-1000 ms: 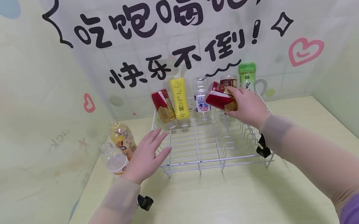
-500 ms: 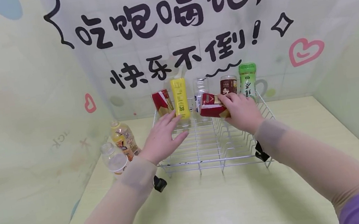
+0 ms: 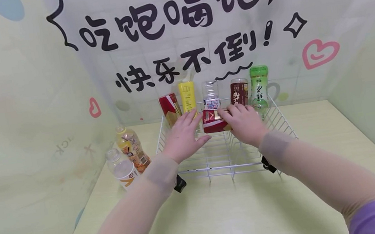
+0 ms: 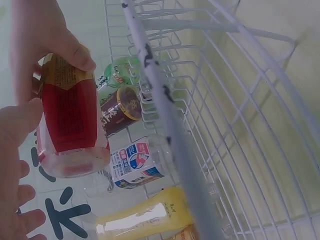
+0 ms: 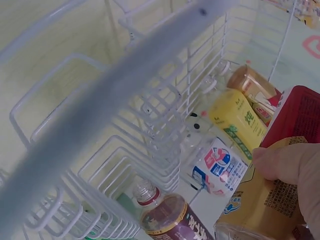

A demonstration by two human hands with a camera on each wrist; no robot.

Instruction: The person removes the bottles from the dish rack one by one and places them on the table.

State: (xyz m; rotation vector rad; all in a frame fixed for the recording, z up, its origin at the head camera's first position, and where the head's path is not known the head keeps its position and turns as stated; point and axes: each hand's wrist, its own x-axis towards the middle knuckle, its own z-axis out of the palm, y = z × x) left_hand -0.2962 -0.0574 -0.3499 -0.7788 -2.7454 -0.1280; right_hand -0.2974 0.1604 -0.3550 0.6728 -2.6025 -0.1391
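My right hand (image 3: 247,123) grips a plastic bottle with a red and gold label (image 3: 214,121), lying sideways above the white wire dish rack (image 3: 194,170). In the left wrist view the bottle's clear bottom (image 4: 75,162) faces the camera. My left hand (image 3: 183,136), fingers extended, is at the bottle's other end; its thumb (image 4: 22,117) overlaps the bottle's edge in the left wrist view. Behind the hands a similar red and gold bottle (image 3: 169,107), a yellow bottle (image 3: 187,95) and a clear bottle with a blue and white label (image 5: 220,167) stand neck down in the rack.
Toward the rack's back right stand a dark brown-labelled bottle (image 3: 239,92) and a green bottle (image 3: 259,84). Left of the rack, an orange-labelled bottle (image 3: 132,146) and a clear bottle with a white label (image 3: 122,169) stand on the table (image 3: 228,214), near the side wall.
My right hand has brought the red and gold bottle left and toward me, turning it nearly level. My left hand has moved right and up over the rack, close to the bottle.
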